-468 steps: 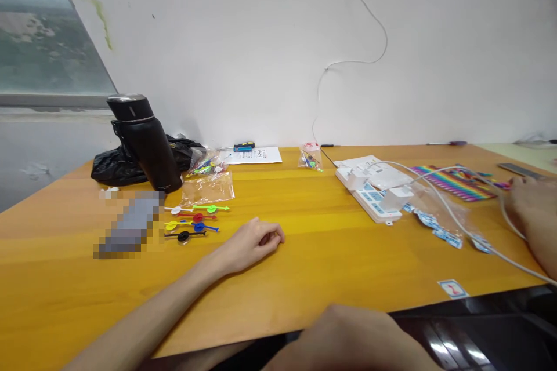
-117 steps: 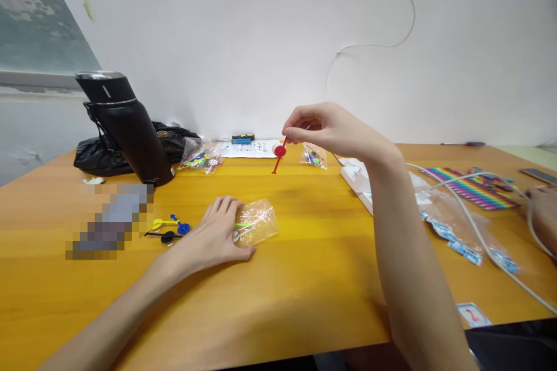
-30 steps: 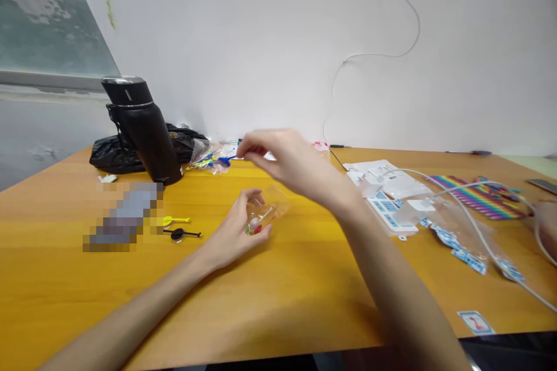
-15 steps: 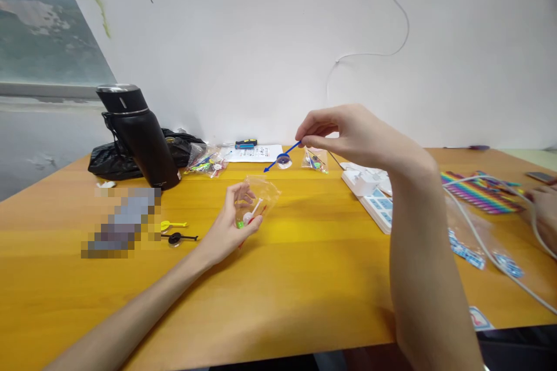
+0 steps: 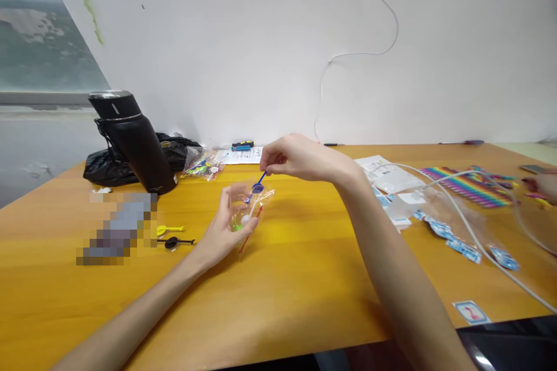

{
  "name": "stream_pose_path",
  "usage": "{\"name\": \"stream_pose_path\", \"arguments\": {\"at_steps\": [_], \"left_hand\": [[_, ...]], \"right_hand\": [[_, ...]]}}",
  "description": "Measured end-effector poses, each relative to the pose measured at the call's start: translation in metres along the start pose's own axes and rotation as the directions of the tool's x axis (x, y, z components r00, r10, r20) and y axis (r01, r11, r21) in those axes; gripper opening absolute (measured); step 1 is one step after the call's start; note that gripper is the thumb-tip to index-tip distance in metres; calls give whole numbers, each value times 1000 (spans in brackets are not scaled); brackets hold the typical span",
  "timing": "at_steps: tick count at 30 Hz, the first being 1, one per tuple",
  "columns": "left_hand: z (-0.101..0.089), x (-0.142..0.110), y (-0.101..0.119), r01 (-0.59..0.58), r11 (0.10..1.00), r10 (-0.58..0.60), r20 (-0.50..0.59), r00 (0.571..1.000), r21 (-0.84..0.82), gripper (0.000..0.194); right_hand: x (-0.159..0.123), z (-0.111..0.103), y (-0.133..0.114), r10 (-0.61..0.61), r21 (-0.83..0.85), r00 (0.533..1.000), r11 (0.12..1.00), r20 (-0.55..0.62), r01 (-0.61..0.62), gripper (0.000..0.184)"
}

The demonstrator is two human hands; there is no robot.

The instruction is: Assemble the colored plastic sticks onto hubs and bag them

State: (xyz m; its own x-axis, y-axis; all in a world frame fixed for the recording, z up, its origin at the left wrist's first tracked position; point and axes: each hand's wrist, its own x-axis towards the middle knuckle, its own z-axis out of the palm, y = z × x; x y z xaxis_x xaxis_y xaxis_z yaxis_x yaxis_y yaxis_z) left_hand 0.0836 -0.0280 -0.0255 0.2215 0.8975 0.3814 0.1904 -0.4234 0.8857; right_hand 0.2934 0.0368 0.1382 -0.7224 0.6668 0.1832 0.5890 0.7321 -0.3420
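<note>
My left hand (image 5: pixel 230 225) is closed round a small clear plastic bag (image 5: pixel 266 197). Inside the bag show a white piece, a green one and a red arrow (image 5: pixel 251 232), whose tip points down past the fingers. Between thumb and fingertips, my right hand (image 5: pixel 285 157) pinches the tail of a blue spinner arrow (image 5: pixel 257 188) with a round middle. The blue arrow slants downward with its head within the bag's outline; whether its disc is fully inside I cannot tell. On the table left of the bag lie a yellow spinner arrow (image 5: pixel 170 230) and a black one (image 5: pixel 174 242).
At left a black bottle (image 5: pixel 139 148) stands before a black plastic bag (image 5: pixel 102 169). Behind are another bag of arrows (image 5: pixel 206 165) and a screwdriver (image 5: pixel 242 146). White cables (image 5: pixel 461 214) cross the right side, near rainbow-striped items (image 5: pixel 470 188) and another person's hand (image 5: pixel 543 185).
My right hand has moved left and down, bringing the blue spinner arrow from above the table to the bag. My left hand still holds the bag. The view has shifted slightly.
</note>
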Motion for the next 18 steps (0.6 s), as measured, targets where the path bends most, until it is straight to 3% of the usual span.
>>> {"name": "stream_pose_path", "arguments": {"at_steps": [4,18], "left_hand": [[0,-1,3,21,1000,-21,-15,1000,14,57],[1,1,11,-51,997,47,71,996,59,71]], "right_hand": [[4,7,-5,-19,-8,1000,1000,13,19,16],[3,3,-1,-44,-10,994,999,-100,43,18]]}}
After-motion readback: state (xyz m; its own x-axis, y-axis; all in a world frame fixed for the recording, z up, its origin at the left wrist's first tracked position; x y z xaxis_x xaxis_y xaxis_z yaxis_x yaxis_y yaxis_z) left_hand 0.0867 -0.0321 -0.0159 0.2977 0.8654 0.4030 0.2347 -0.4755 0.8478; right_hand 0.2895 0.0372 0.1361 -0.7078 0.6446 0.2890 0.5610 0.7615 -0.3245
